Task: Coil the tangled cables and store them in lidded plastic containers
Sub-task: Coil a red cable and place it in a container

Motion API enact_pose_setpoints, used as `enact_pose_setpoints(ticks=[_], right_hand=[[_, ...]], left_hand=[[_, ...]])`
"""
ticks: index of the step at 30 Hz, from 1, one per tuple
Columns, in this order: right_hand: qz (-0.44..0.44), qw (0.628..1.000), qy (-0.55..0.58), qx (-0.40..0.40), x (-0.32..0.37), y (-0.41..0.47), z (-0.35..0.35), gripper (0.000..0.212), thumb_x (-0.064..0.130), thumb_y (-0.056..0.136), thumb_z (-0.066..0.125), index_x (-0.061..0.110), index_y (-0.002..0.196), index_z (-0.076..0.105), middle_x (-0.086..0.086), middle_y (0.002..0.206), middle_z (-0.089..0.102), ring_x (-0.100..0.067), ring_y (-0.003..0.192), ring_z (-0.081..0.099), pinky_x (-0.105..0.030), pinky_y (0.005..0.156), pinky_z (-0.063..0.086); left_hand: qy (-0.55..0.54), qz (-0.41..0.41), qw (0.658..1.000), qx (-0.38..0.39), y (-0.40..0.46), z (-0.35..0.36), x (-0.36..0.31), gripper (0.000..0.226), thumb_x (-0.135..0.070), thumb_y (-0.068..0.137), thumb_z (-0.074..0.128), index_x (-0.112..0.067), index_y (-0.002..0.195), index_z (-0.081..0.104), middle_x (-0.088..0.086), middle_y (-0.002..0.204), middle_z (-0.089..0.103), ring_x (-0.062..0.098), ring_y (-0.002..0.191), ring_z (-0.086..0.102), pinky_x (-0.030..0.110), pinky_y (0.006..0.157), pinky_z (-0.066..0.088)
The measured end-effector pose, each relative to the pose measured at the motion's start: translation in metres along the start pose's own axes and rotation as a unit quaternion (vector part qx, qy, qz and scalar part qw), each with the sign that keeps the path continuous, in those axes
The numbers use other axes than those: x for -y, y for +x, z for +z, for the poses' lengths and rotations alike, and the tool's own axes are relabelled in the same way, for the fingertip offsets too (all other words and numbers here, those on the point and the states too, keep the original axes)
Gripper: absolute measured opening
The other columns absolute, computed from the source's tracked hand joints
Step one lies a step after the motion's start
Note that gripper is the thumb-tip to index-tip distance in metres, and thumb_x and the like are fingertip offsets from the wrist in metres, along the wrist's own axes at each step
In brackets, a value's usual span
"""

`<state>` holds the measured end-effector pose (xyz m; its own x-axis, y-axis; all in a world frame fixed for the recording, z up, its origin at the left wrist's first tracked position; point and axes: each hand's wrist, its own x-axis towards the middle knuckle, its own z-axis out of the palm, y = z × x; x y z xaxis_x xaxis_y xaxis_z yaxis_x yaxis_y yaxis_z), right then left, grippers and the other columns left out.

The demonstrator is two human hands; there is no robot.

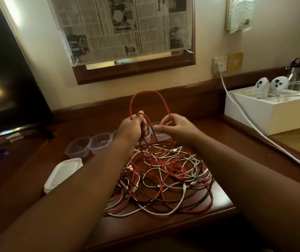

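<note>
Both hands up over the desk: my left hand (132, 127) grips the thin red braided cable (146, 94), my right hand (174, 127) pinches its other leg, arching a loop at twelve o'clock, I'd say to size the first coil. The red, white and black cable tangle (163, 175) lies below; clear plastic tubs (91, 144) wait at ten o'clock, stacked white lids (63, 173) at nine

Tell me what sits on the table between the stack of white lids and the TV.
In the head view, two open clear containers sit side by side between the stack of white lids and the TV.
</note>
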<state>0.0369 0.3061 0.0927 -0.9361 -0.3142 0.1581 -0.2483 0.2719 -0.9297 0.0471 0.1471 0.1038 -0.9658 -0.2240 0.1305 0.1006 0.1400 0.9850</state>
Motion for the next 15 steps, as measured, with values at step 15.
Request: enact_pose_setpoints(ticks=[15], right_hand=[[0.004,0.999,-0.008,0.047,0.014,0.008,0.039,0.018,0.024,0.102,0.05,0.012,0.101,0.064,-0.006,0.089,0.067,-0.015,0.08,0.065,-0.026,0.07,0.052]], left_hand=[[-0.023,0.141,0.987,-0.07,-0.01,0.001,-0.005,0.01,-0.028,0.097,0.061,-0.021,0.097,0.067,-0.004,0.094,0.067,0.015,0.095,0.066,0.032,0.078,0.054]])
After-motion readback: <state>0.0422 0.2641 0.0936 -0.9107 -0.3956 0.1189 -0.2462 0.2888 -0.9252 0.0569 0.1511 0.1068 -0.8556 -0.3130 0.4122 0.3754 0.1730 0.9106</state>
